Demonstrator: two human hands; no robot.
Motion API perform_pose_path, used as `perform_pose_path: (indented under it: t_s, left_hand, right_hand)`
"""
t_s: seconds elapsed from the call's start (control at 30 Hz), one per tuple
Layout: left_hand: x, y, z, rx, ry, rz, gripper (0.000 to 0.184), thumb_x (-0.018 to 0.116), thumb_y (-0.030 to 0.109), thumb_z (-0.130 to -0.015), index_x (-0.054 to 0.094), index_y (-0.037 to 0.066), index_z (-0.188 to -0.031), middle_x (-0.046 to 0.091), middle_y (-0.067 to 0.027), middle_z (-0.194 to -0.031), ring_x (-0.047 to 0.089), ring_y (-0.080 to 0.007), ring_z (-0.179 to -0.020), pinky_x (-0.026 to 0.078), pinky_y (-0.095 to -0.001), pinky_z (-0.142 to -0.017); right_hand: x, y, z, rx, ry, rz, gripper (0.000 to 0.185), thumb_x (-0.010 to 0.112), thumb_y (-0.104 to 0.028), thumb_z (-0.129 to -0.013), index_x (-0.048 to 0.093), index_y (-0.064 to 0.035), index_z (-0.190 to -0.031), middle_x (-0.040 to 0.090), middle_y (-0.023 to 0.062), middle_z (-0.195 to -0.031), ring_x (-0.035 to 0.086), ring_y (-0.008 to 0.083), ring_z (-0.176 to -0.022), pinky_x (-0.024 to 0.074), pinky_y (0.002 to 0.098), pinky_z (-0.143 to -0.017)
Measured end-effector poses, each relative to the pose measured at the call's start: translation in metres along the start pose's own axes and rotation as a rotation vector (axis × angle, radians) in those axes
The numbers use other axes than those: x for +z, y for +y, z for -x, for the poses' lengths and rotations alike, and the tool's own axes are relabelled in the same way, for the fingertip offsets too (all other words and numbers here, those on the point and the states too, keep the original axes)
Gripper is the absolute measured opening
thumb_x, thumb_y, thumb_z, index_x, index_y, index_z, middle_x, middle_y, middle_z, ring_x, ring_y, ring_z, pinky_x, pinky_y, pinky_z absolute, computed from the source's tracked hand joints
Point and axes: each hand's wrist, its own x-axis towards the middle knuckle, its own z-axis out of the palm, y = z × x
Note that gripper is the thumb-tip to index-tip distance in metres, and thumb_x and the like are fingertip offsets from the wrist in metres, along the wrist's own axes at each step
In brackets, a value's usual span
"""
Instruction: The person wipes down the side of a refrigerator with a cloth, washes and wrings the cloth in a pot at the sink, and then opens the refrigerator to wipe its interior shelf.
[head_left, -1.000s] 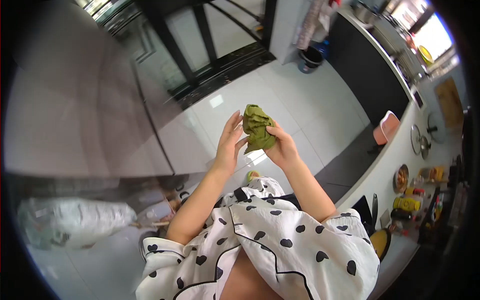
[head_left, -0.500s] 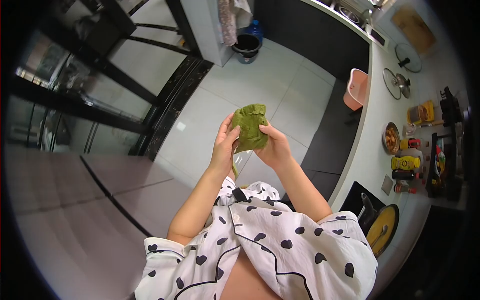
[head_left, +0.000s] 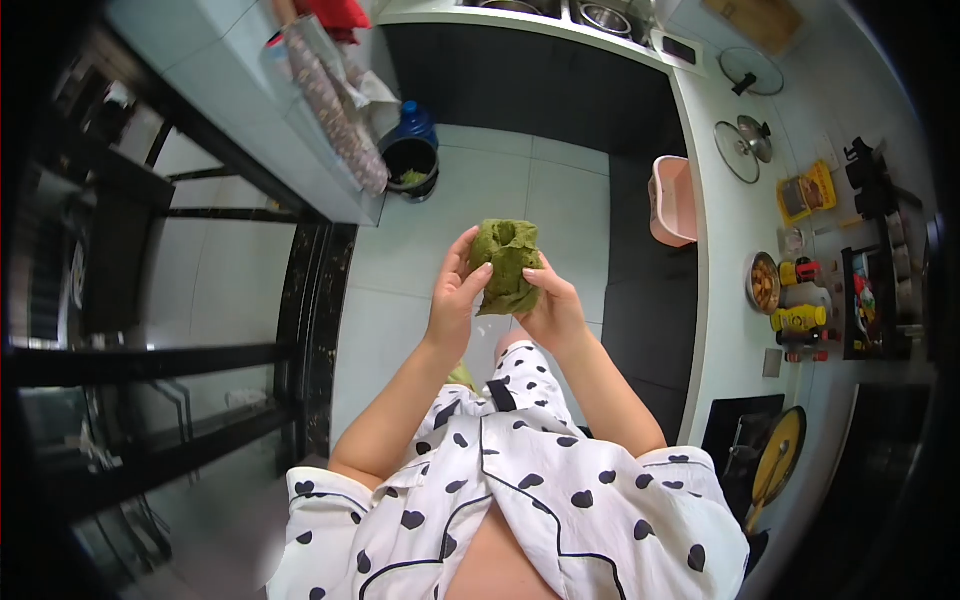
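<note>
A green, crumpled, leaf-like bundle [head_left: 508, 262] hangs in mid-air between my two hands, above the tiled floor. My left hand [head_left: 458, 288] grips its left edge, thumb on the near face and the other fingers partly behind it. On the right side, my right hand [head_left: 551, 300] pinches the lower edge with the thumb in front, its other fingers mostly hidden behind the bundle. Creases and folds cover its surface, and its lower left corner tapers to a point.
Along the right runs a counter [head_left: 715, 300] with a food bowl [head_left: 763, 283], glass lids, bottles and a pan of yellow food [head_left: 778, 458]. A pink basin [head_left: 674, 201] is beside it. Ahead are a black bucket [head_left: 411, 168] and dark cabinets; a black-framed glass door is left.
The view has turned to the right, bringing the sink counter and bucket nearer. My left hand, apart from the bundle a second ago, has closed on it.
</note>
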Motion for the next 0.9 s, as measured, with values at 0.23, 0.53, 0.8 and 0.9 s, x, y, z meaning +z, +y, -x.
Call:
perform_pose_path:
  t_s: [0.23, 0.53, 0.8, 0.9]
  left_hand:
    - [0.031, 0.001, -0.156, -0.084, -0.115, -0.04, 0.051, 0.055, 0.008, -0.089, 0.039, 0.006, -0.137, 0.048, -0.007, -0.131, 0.045, -0.0151, -0.121, 0.033, -0.0313, -0.105]
    - [0.065, -0.001, -0.37, -0.077, -0.083, -0.093, 0.051, 0.053, 0.005, -0.088, 0.039, 0.004, -0.136, 0.048, -0.0079, -0.131, 0.045, -0.017, -0.121, 0.032, -0.0329, -0.106]
    - [0.052, 0.015, -0.521, -0.07, 0.034, -0.021, 0.049, 0.05, 0.001, -0.09, 0.037, 0.007, -0.136, 0.047, -0.0066, -0.128, 0.046, -0.015, -0.119, 0.038, -0.0301, -0.101]
    - [0.029, 0.018, -0.588, -0.086, 0.007, -0.006, 0.047, 0.051, 0.0, -0.089, 0.038, 0.007, -0.134, 0.047, -0.0066, -0.126, 0.046, -0.0153, -0.118, 0.038, -0.0306, -0.102]
  right_hand:
    - [-0.018, -0.086, -0.096, -0.173, 0.046, -0.073, 0.05, 0.05, -0.007, -0.084, 0.037, -0.0072, -0.133, 0.051, 0.0093, -0.125, 0.053, 0.0207, -0.114, 0.0443, 0.0369, -0.096]
    - [-0.042, -0.236, -0.262, -0.089, 0.057, -0.047, 0.05, 0.051, -0.01, -0.084, 0.039, -0.0081, -0.132, 0.053, 0.0086, -0.123, 0.053, 0.0209, -0.114, 0.0445, 0.0375, -0.095]
    - [-0.031, -0.318, -0.414, 0.073, 0.115, 0.094, 0.047, 0.059, -0.016, -0.086, 0.04, -0.0133, -0.129, 0.052, 0.0035, -0.12, 0.052, 0.0164, -0.113, 0.0435, 0.0342, -0.094]
    - [-0.033, -0.332, -0.48, 0.081, 0.185, 0.137, 0.051, 0.063, -0.023, -0.087, 0.037, -0.015, -0.131, 0.051, 0.0025, -0.121, 0.052, 0.0158, -0.113, 0.0434, 0.0349, -0.094]
